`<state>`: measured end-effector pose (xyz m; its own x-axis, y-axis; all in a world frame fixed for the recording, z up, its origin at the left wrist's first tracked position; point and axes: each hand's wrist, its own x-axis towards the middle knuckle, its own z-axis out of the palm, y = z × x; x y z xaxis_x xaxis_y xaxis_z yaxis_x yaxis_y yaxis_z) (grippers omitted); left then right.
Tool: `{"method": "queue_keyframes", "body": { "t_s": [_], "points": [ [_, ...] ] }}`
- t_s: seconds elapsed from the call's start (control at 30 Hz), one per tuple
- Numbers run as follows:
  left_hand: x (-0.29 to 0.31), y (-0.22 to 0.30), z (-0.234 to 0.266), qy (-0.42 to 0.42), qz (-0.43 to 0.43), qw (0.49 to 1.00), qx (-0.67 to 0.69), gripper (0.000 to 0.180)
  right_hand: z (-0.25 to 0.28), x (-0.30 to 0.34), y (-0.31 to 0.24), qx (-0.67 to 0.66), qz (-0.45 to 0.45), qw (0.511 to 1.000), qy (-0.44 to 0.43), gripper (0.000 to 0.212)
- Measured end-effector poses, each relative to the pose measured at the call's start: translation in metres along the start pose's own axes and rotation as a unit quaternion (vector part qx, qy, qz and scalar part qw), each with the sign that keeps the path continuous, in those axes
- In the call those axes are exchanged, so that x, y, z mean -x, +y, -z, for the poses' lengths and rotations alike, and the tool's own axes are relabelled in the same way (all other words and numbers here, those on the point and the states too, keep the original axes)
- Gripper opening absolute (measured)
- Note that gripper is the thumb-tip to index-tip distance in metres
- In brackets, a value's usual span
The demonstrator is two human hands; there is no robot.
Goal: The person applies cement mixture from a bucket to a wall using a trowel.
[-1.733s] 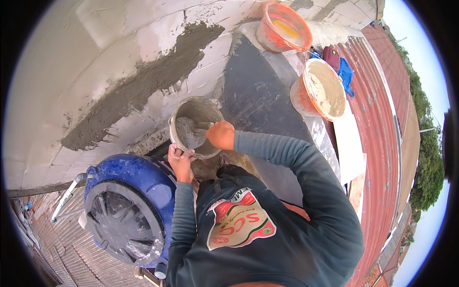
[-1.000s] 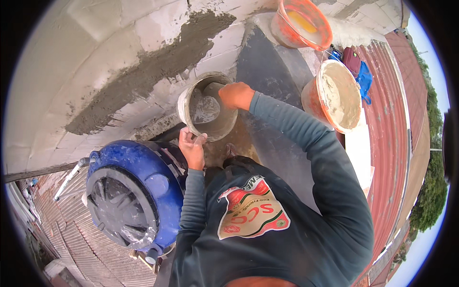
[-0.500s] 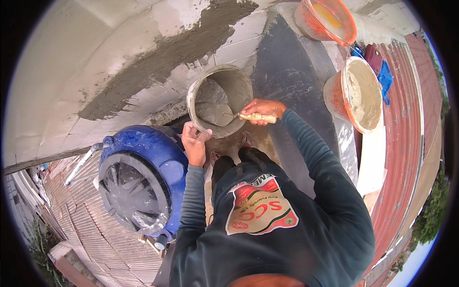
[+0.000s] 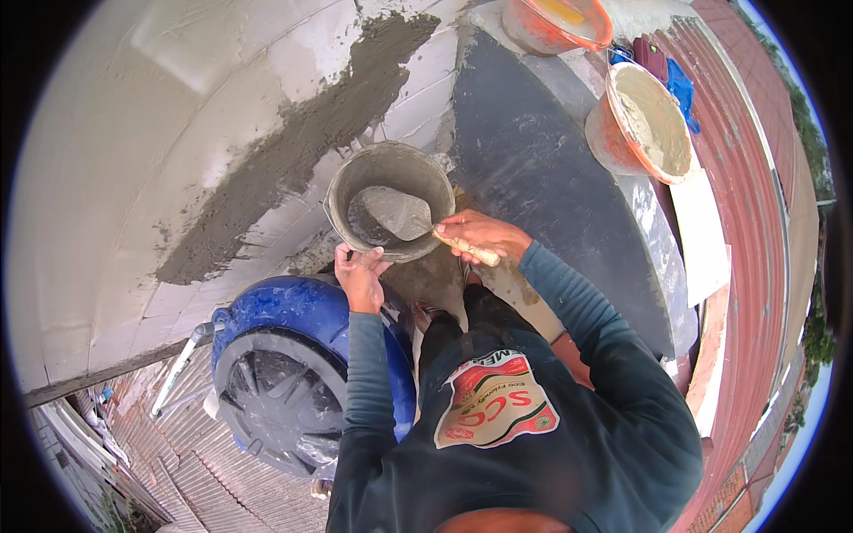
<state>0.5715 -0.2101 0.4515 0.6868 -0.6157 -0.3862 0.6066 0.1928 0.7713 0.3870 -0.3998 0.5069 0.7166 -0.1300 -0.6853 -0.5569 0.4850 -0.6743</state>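
Observation:
Before me, a grey mortar bucket (image 4: 429, 178) stands tilted a little, wet grey mortar (image 4: 362, 229) inside it. My left hand (image 4: 360, 277) is closed on the bucket's near rim, with the thumb and fingers around the edge. A trowel (image 4: 470, 250) with a pale wooden handle is gripped by my right hand (image 4: 487, 234). Its rounded, grey-smeared blade reaches into the bucket over the mortar. Beyond the bucket, a dark band of wet mortar (image 4: 298, 147) runs across the pale block wall (image 4: 293, 53).
A blue water tank (image 4: 298, 302) with a black lid stands at the left, close to my left forearm. On the right are a dark grey slab (image 4: 542, 178), an orange mortar-coated bucket (image 4: 613, 133) and another orange bucket (image 4: 538, 31). Red corrugated roofing (image 4: 737, 195) lies past them.
The view has shifted, so the wall, tank and orange buckets sit differently in it. The trowel blade has moved farther across inside the bucket. Both hands keep their holds.

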Motion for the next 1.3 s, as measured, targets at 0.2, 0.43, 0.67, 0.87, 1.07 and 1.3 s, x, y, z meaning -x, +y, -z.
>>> {"method": "queue_keyframes", "body": {
  "t_s": [0.2,0.43,0.67,0.87,1.07,1.3],
  "points": [
    [-0.014,0.006,-0.007,-0.023,0.031,0.999,-0.019,0.036,-0.015,-0.003,0.012,-0.068,0.052,0.995,0.044,0.032],
    [-0.05,0.013,-0.022,-0.052,0.077,0.996,-0.007,0.038,-0.029,0.043,-0.008,-0.318,0.213,0.924,0.012,0.027],
    [-0.047,0.029,-0.005,-0.05,0.094,0.994,0.004,0.042,-0.04,0.057,-0.073,-0.376,0.387,0.821,0.188,0.037],
    [-0.012,0.045,0.03,-0.02,0.077,0.997,0.003,0.042,-0.004,-0.073,-0.168,-0.284,0.453,0.681,0.501,0.027],
    [-0.01,0.045,0.041,0.033,0.065,0.997,-0.027,0.037,-0.052,-0.132,-0.282,-0.169,0.416,0.617,0.647,0.05],
    [-0.054,0.034,0.036,0.033,0.07,0.997,-0.015,0.039,-0.113,-0.044,-0.124,-0.088,0.464,0.784,0.401,0.053]
  ]
}}
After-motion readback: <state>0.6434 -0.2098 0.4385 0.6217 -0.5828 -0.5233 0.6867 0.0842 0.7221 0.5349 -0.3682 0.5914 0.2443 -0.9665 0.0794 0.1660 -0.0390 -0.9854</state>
